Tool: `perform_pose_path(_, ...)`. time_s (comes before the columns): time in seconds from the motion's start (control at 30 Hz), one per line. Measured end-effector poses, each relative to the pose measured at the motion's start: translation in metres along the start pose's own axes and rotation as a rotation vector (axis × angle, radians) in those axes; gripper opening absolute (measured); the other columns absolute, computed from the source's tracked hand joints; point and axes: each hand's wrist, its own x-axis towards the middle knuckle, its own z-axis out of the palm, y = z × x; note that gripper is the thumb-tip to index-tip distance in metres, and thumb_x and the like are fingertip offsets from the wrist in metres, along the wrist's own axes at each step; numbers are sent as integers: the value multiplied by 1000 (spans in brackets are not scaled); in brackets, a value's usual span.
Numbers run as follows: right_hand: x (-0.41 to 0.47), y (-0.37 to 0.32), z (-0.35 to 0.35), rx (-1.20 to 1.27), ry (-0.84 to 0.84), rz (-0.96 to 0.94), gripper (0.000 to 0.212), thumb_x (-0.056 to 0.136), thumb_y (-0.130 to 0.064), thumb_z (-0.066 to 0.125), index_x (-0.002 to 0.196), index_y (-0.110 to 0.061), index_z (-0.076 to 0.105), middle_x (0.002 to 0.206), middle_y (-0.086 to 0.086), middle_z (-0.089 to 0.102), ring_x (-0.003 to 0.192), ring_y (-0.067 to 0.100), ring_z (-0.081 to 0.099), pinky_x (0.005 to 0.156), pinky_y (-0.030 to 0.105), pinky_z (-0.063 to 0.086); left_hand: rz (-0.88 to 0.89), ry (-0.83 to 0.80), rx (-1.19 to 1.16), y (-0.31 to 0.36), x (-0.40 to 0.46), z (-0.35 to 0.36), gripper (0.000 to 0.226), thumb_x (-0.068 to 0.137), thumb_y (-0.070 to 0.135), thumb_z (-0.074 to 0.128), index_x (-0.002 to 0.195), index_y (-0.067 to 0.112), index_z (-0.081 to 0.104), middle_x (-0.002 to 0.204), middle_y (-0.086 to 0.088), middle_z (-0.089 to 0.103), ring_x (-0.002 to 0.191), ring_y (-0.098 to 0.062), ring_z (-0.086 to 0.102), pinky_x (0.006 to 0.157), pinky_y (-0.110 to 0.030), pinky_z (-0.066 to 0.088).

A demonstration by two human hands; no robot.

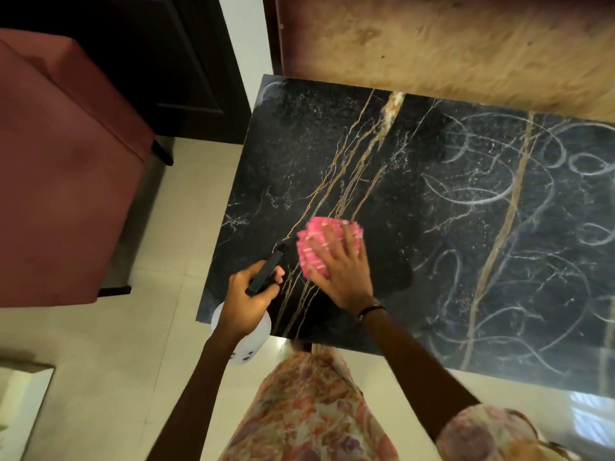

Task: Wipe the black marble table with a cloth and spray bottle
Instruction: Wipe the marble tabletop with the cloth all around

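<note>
On the black marble table (416, 181) with gold and white veins, near its left front corner: one pink waffle-textured cloth (324, 241), bunched, lying flat on the stone. Right hand (339, 264): palm down, fingers spread, pressing on the cloth's near half; the far edge of the cloth shows beyond the fingertips. Not clenched, not lifting; the cloth is pinned under the hand rather than gripped.

Left of the cloth, at the table's left front corner: one white plastic spray bottle (248, 341) with a black trigger head (266, 272). Left hand (249, 297): wrapped around the bottle's neck, fingers curled closed at the trigger. Bottle body hangs below the fist, over the table edge and the pale tiled floor (109, 344). Nozzle points toward the table's far side.

Right half of the table: pale looping smear marks (482, 194) on the surface, well apart from the cloth.

Left of the table: one dusty-pink upholstered seat (60, 168), apart from it.
</note>
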Motion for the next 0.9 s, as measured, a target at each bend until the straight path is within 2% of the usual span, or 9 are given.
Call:
perform_pose_path(0.1, -42, -36, 14, 37, -25, -181, 61, 92, -64, 29, 146, -36, 28, 155, 5, 29, 146, 37, 9, 113, 63, 16, -2, 13, -7, -7, -7, -7, 22, 82, -10, 56, 81, 11, 64, 68, 5, 62, 46, -2, 51, 50, -7, 38)
perform_pose_path(0.2, -96, -20, 24, -23, -76, -277, 63, 93, -64, 28, 150, -39, 16, 158, 3, 23, 147, 35, 7, 114, 59, 9, -17, 14, -6, -8, -13, -12, 29, 83, -15, 51, 80, 11, 63, 64, 13, 65, 46, 2, 54, 49, -6, 40)
perform_pose_path(0.37, -112, 42, 7, -42, -36, -127, 63, 94, -65, 21, 149, -33, 25, 156, 6, 26, 146, 35, 7, 112, 59, 20, -40, 26, -22, -6, -24, -19, 29, 84, -13, 51, 84, 13, 63, 62, 18, 65, 48, 3, 56, 48, -6, 42)
perform_pose_path(0.43, -89, 35, 2, -12, -40, 17, 64, 93, -65, 21, 149, -35, 20, 158, 4, 21, 147, 36, 7, 113, 61, 20, -47, 34, -32, -7, -28, -23, 28, 84, -12, 51, 84, 13, 64, 64, 17, 65, 49, 3, 56, 50, -6, 42)
perform_pose_path(0.5, -64, 10, 2, 8, -46, 110, 65, 92, -67, 19, 150, -36, 20, 159, 4, 19, 146, 38, 8, 115, 63, 13, -51, 41, -36, -8, -32, -23, 26, 84, -12, 52, 85, 11, 64, 64, 17, 66, 49, 2, 56, 51, -6, 42)
perform_pose_path(0.57, -49, -22, 7, 13, -50, 84, 67, 91, -68, 19, 149, -36, 21, 159, 5, 19, 145, 39, 8, 114, 64, 10, -51, 45, -37, -8, -36, -23, 23, 84, -12, 52, 86, 7, 64, 62, 16, 65, 48, 2, 56, 49, -7, 43)
perform_pose_path(0.7, -68, -63, 19, 35, -52, -112, 60, 94, -64, 25, 146, -35, 30, 156, 5, 27, 146, 35, 10, 113, 63, 19, -43, 34, -25, -7, -38, -21, 19, 85, -12, 51, 88, 3, 63, 53, 16, 61, 45, 1, 53, 47, -8, 40)
perform_pose_path(0.8, -107, -44, 26, 5, -69, -190, 60, 94, -64, 19, 148, -38, 25, 157, 3, 26, 147, 32, 4, 114, 57, 9, -42, 36, -14, -7, -36, -17, 21, 84, -13, 50, 85, 4, 63, 52, 13, 60, 40, -2, 48, 43, -10, 36)
perform_pose_path(0.9, -139, 9, 26, -42, -34, -143, 63, 93, -65, 25, 150, -37, 22, 157, 4, 24, 147, 33, 4, 114, 57, 10, -47, -1, 13, -5, -34, -10, 27, 84, -12, 51, 83, 12, 64, 58, 14, 63, 44, -1, 52, 46, -8, 38)
